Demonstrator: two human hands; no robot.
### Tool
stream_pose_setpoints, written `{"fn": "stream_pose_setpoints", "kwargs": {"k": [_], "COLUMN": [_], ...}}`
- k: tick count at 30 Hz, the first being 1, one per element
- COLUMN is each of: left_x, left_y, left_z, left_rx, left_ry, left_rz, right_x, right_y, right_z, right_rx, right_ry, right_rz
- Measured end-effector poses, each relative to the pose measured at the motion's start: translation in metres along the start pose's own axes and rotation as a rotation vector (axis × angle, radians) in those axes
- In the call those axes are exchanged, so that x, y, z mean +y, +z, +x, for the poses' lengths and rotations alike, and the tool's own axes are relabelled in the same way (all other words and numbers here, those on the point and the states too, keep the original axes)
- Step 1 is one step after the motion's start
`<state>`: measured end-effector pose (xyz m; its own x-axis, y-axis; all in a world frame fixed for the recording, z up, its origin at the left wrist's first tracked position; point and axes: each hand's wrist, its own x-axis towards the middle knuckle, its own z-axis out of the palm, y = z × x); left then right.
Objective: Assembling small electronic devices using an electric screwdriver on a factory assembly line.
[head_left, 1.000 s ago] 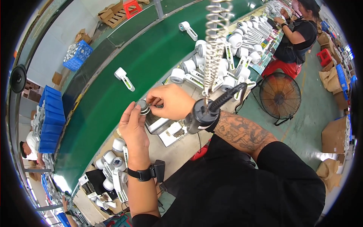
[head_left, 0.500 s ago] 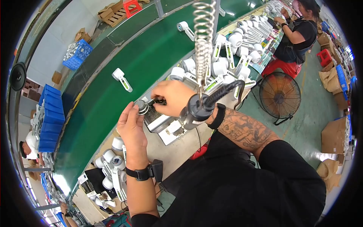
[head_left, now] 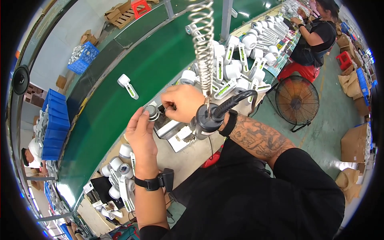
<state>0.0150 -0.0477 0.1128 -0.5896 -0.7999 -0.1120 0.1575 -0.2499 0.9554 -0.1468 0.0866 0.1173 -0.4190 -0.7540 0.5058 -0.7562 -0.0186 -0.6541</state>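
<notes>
Work on the disc (head_left: 151, 112) looks under way but unfinished: the left hand (head_left: 141, 134) pinches it beside the box (head_left: 170, 130), over which the right hand (head_left: 185, 105) curls its fingers, any grip hidden.

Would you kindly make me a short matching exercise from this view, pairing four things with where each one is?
Column one
1. Round metal part
2. Black corded tool
3. Round fan
4. Blue basket

Column two
A. Standing on the floor, right side of the picture
B. Beyond the green belt, upper left of the picture
C. Between the fingers of the left hand
D. Hanging from a coiled spring

Right pairs: 1-C, 2-D, 3-A, 4-B.
</notes>
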Motion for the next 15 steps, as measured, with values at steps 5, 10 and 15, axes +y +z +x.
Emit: {"fn": "stream_pose_setpoints", "kwargs": {"k": [5,10,15], "left_x": [0.001,0.004,0.001], "left_y": [-0.006,0.012,0.006], "left_z": [0.005,-0.003,0.001], "left_rx": [0.006,-0.018,-0.002], "left_ry": [0.001,-0.040,-0.028], "left_rz": [-0.030,-0.087,-0.062], "right_x": [0.004,-0.002,0.011], "right_y": [-0.012,0.002,0.006], "right_z": [-0.001,0.002,0.000], "right_rx": [-0.026,-0.012,-0.003], "right_ry": [-0.064,0.064,-0.028], "right_rz": [-0.080,0.242,-0.014]}}
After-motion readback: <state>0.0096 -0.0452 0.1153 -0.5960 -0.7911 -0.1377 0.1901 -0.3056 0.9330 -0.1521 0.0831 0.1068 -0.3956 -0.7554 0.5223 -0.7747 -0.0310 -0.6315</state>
